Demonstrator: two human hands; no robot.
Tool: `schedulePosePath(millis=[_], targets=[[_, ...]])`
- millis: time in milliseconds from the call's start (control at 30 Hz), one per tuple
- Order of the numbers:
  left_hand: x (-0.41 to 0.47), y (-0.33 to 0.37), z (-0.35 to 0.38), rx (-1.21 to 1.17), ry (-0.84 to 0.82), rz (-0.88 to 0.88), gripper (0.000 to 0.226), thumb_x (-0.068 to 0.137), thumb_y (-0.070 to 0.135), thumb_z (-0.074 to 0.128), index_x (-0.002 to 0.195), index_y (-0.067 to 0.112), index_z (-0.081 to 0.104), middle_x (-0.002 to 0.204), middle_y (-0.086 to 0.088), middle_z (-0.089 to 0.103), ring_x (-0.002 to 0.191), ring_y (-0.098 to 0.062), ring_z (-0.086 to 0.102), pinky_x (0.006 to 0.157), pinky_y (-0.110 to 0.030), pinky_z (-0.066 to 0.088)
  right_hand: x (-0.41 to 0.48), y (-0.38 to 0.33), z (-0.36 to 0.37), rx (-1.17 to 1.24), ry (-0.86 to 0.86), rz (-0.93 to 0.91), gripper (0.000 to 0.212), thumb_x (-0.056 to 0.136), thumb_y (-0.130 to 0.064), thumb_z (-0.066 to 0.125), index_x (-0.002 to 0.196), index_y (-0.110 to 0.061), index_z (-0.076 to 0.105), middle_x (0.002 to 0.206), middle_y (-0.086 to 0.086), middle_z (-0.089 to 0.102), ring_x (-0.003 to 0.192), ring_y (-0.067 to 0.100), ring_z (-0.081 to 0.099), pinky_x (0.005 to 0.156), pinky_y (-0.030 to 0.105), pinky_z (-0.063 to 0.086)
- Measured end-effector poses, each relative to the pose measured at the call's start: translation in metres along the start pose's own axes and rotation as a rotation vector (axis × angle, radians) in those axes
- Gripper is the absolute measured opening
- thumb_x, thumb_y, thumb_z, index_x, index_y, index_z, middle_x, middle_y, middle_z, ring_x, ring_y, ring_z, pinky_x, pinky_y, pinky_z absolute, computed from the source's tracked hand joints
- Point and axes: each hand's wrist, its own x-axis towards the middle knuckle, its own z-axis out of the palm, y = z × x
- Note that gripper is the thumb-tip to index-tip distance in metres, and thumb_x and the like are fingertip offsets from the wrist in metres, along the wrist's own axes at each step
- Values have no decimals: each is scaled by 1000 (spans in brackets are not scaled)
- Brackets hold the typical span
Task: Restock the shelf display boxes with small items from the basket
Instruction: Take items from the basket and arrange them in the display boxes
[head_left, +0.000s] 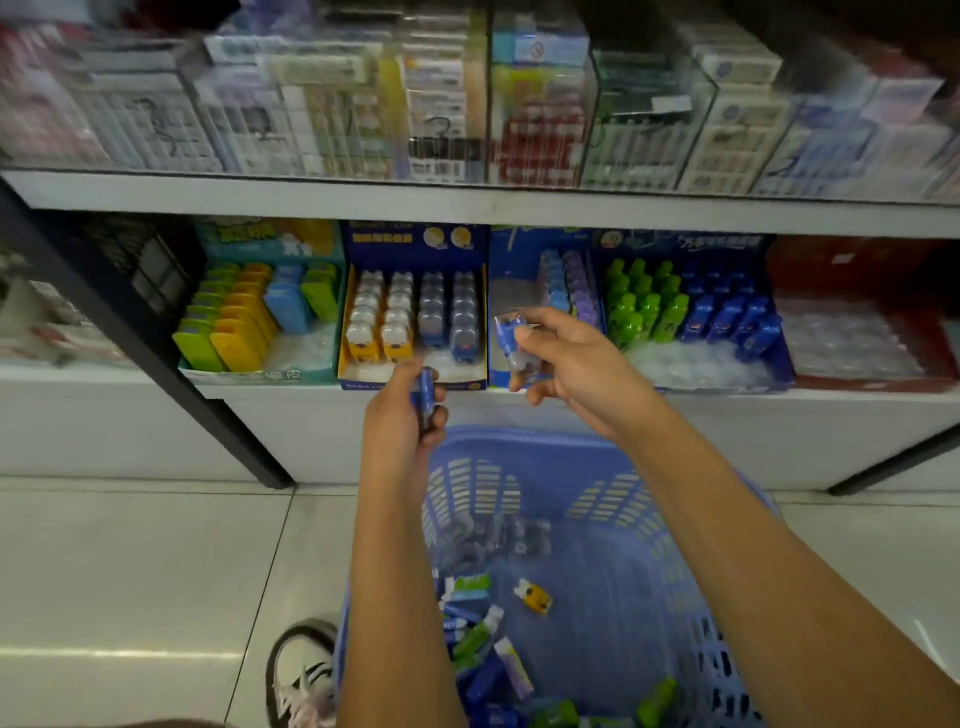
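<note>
Gripping a small blue item (426, 389) in the left hand (400, 415), fingers curled round it, at centre frame just below the front edge of the lower shelf (779, 400). Pinching a second blue item (511, 340), in clear wrap, in the right hand (571, 358), slightly higher and to the right, thumb and fingers closed on it, in front of a partly filled blue display box (506, 270). Directly left of that, a navy display box (415, 239) with rows of yellow and blue pieces. More boxes on either side, with green, yellow and blue pieces. Below both arms, at lower centre of the frame, a blue slotted basket (524, 447) with loose small items (472, 639) scattered on its bottom, a yellow one (535, 597) lying apart from the rest. Just left of the basket, a shoe (301, 670) on the pale tiled floor (130, 571). Along the top of the frame, blurred clear cases (519, 104) of packaged goods.
</note>
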Motion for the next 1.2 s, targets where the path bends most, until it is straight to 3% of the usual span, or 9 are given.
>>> schedulePosePath(millis=[167,267,400,567,800,933,1067,1133,1200], targets=[[8,10,-24,-39,110,44,24,90,25,52,68,17,58,59,3,52,42,-8,38,35,-18,21,33,-9,22,-270,72,-94,21,90,-11,60,111,-10,59,87,-1,62,57,4,58,53,13,46],[12,13,-29,-108,124,39,23,92,26,53,73,17,61,60,3,53,41,-7,41,36,-17,27,50,-13,33,-502,109,-217,18,86,-12,67,103,-16,65,83,-3,62,65,-3,59,57,7,46],[15,12,-30,-164,131,27,27,95,36,52,84,16,66,58,6,59,46,-6,50,44,-17,42,69,-15,47,-888,74,-324,18,86,-12,65,103,-17,63,78,-20,52,69,-3,51,62,8,43],[19,10,-29,-246,110,-37,27,99,26,44,88,13,63,69,-1,61,51,-10,50,45,-19,40,88,-12,60,-1192,-5,-366,23,85,-11,66,107,-13,64,89,-5,50,81,8,48,76,21,42],[20,8,-32,-292,166,-3,19,97,20,48,86,13,62,78,-6,58,53,-11,56,48,-21,48,84,0,56,-1156,38,-366,25,74,-12,77,94,-15,61,91,0,62,79,13,53,73,29,48],[19,9,-32,-258,131,30,16,98,17,47,92,12,60,83,-7,56,60,-11,57,57,-22,55,84,10,58,-1244,109,-472,22,74,-14,76,92,-8,66,105,8,60,101,24,50,77,27,37],[11,12,-29,-145,79,92,14,97,17,51,91,16,64,89,-2,64,79,-12,59,78,-26,54,84,5,56,-1358,91,-459,24,79,-20,72,101,-10,68,114,7,56,111,26,42,85,31,36],[7,13,-27,-89,93,125,14,95,17,55,88,20,67,85,2,66,74,-8,59,72,-21,49,76,3,55,-1383,82,-475,30,83,-24,68,111,-14,67,117,7,52,111,24,42,90,30,37],[4,14,-26,-126,76,139,12,94,14,57,91,18,67,87,1,67,72,-5,62,70,-19,48,60,9,56,-1234,117,-494,32,88,-27,63,119,-17,62,112,2,49,100,15,48,87,23,38]])
